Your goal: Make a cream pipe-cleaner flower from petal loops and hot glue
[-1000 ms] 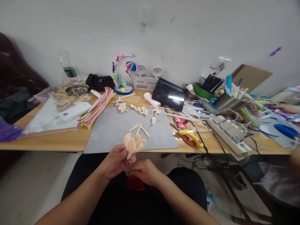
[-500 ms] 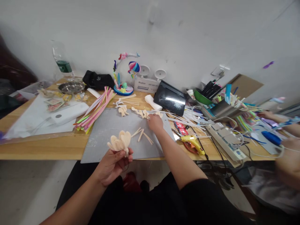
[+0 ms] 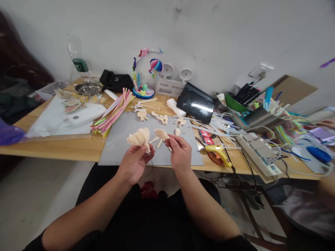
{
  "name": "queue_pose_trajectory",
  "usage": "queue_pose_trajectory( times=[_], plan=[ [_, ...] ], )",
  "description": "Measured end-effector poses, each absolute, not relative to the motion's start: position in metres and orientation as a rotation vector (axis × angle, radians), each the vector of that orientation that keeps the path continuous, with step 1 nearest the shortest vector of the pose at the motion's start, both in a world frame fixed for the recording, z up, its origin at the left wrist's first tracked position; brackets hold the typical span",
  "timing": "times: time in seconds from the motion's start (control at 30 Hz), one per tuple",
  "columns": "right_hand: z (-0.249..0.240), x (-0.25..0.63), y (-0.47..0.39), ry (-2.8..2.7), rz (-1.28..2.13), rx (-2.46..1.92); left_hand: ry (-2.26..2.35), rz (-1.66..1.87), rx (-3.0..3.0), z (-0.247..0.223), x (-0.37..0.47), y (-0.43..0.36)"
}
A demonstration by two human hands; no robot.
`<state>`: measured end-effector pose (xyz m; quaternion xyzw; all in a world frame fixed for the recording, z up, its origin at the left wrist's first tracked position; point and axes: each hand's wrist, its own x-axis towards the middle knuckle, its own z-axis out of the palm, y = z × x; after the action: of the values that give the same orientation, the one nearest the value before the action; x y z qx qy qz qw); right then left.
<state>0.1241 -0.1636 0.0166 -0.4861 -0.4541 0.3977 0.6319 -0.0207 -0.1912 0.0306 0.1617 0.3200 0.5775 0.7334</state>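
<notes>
My left hand (image 3: 137, 160) pinches the stem of a cream-coloured flower (image 3: 140, 137) made of several rounded petals, held over the front edge of the grey mat (image 3: 115, 146). Just right of it, my right hand (image 3: 180, 151) is closed on the narrow end of a single cream petal (image 3: 161, 133); its broad tip points at the flower without visibly touching it. Behind my hands, curled petal pieces (image 3: 160, 118) lie along the mat's far side. Another loose petal (image 3: 178, 131) rests beyond my right hand. Thin cream strips (image 3: 158, 143) lie partly hidden behind my right hand.
A yellow glue gun (image 3: 218, 153) lies right of the mat, near a power strip (image 3: 258, 155) with cables. Pink and yellow pipe cleaners (image 3: 115, 113) are bundled at left. A black tray-like object (image 3: 196, 103) leans at the back. Someone's arm (image 3: 327, 188) blurs at far right.
My right hand has come back from the far side of the mat towards the flower, now with a petal in it. The view has shifted slightly.
</notes>
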Motion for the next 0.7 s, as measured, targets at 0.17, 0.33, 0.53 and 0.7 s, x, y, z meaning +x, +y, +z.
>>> queue_pose_trajectory(
  times=[0.17,0.33,0.53,0.7],
  plan=[
    [0.024,0.108,-0.205,-1.066,0.67,-0.903,0.655,1.263,0.4,0.033,-0.003,-0.206],
    [0.026,0.114,-0.226,-1.326,0.437,-0.824,0.541,1.289,0.466,0.038,0.01,-0.222],
    [0.03,0.124,-0.245,-1.37,0.3,-0.85,0.583,1.273,0.597,0.048,0.017,-0.239],
    [0.036,0.125,-0.255,-1.384,0.281,-0.825,0.606,1.266,0.647,0.049,0.017,-0.246]
  ],
)
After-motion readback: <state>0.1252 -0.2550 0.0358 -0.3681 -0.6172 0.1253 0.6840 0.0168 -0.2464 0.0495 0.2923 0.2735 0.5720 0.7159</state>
